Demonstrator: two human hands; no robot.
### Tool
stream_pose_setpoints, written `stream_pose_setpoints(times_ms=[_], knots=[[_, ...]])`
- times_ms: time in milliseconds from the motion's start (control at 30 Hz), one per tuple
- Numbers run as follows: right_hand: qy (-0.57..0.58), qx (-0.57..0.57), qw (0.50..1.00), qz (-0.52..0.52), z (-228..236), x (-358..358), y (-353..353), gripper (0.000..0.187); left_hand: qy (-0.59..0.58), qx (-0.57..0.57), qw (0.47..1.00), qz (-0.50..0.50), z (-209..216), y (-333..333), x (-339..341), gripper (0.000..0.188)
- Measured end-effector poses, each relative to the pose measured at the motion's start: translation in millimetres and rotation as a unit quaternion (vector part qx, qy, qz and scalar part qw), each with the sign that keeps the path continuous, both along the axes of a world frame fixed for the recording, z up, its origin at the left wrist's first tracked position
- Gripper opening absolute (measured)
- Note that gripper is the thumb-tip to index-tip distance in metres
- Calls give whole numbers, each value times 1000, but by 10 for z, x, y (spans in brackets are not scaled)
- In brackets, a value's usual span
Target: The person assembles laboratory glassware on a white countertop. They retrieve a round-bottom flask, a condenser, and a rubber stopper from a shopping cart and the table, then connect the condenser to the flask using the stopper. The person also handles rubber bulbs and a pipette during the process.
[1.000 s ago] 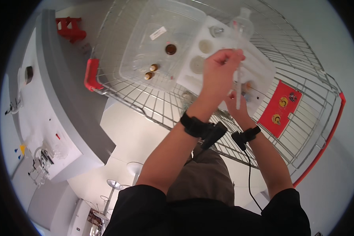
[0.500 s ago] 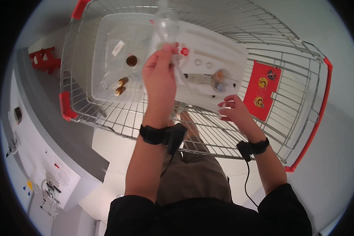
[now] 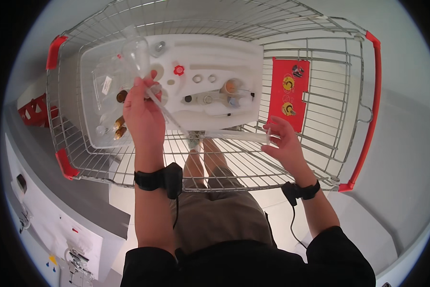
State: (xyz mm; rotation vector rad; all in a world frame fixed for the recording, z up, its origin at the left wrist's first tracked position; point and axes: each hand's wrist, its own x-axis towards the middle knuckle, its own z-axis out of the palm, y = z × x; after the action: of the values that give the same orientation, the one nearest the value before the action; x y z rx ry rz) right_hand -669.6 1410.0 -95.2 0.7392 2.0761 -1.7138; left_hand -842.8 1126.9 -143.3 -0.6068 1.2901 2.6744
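My left hand (image 3: 145, 112) is closed around the neck of a clear pear-shaped glass funnel (image 3: 137, 55), which looks like a separating funnel. Its bulb points away from me, and a long thin stem (image 3: 172, 119) slants back toward the right. Low on the right, the fingers of my right hand (image 3: 289, 143) curl about the foot of a clear slim cylinder (image 3: 236, 136), like a measuring cylinder, lying sideways along the cart's near side. Beyond both hands is a white foam tray (image 3: 224, 52) with recesses holding a beaker (image 3: 231, 87), a red knob (image 3: 178, 70) and small rings (image 3: 197, 78).
A wire shopping cart (image 3: 320, 158) with red corner pieces surrounds everything. Brown glass pieces (image 3: 120, 132) and clear packets lie in the translucent bin (image 3: 93, 138) at left. A red panel (image 3: 289, 95) hangs on the right. A grey-white counter (image 3: 57, 205) stands at left.
The cart and its contents have shifted left and lower in view. My left hand with the funnel has shifted left too, and the cylinder at my right hand shows more plainly.
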Motion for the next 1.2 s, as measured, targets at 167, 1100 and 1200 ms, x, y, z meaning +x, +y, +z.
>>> stream_pose_setpoints(times_ms=[167,1100,1200], knots=[[36,110,992,52,112,1,-66,69,-5,-5,1000,-13,33,33,5,32],[-186,-330,891,-250,-384,15,260,30,5,18,1000,-17,46,10,30,27],[-189,-324,892,-254,-378,-6,245,30,9,20,1000,-15,24,5,25,27]])
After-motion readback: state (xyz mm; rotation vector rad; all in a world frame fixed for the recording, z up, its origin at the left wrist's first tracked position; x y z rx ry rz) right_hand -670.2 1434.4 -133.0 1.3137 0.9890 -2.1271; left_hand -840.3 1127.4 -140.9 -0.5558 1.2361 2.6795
